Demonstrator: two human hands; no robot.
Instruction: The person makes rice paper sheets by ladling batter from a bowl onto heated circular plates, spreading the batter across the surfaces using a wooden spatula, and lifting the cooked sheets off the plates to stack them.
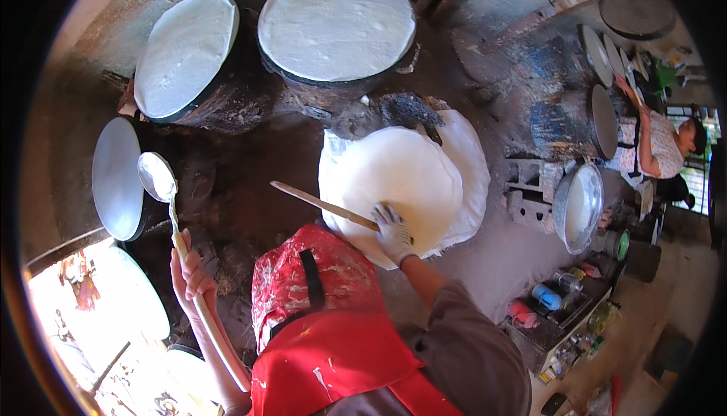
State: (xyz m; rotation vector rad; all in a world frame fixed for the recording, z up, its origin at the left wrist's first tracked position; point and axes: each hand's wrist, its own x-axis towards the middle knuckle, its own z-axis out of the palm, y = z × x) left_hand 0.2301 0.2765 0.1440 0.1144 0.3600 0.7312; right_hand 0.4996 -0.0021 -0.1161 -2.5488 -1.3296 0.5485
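My left hand (196,280) grips the long wooden handle of a ladle (157,177), whose bowl is coated with white batter. The ladle is raised beside a round flat griddle (117,180). My right hand (393,233) wears a whitish work glove and holds a flat wooden stick (315,203) that points left. The gloved palm lies over a stack of large, thin, round flatbreads (397,177). Beneath their right side, another pale sheet (468,172) sticks out.
Two round griddles on drum stoves carry white sheets, one sheet (338,21) ahead and another sheet (184,55) at the left. A metal basin (579,209) of pale liquid stands by concrete blocks (531,180). Farther right, a person (653,143) works near more griddles. Bottles (546,297) crowd a low table.
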